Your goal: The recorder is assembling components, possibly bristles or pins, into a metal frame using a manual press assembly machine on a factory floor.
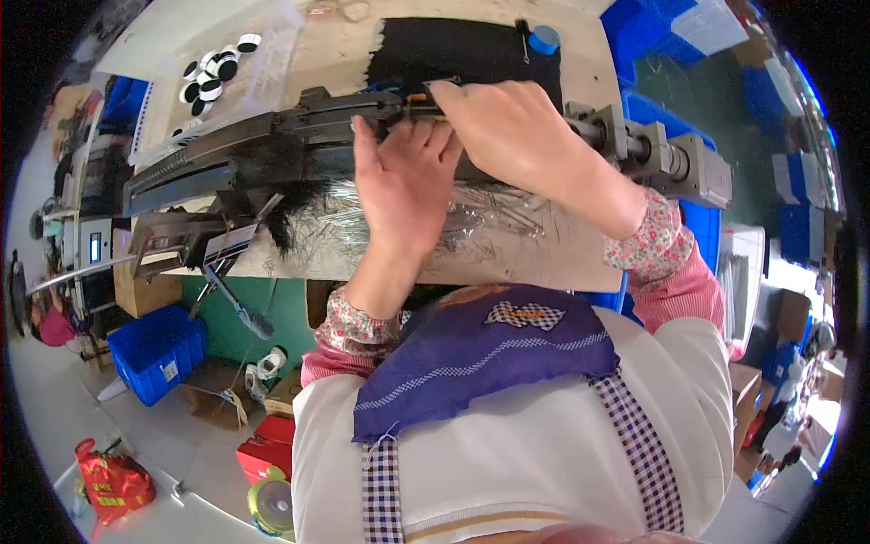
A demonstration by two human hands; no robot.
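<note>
Where both hands (453, 154) meet: machine rail (272, 145)

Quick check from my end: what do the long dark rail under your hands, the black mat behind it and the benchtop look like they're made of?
The long dark rail looks like metal, dark and worn, with dull glints along its edges. The black mat seems soft, matte cloth or foam; its left edge is ragged. The benchtop looks like pale wood or board, scuffed and scratched. Both hands rest on the rail.
</note>
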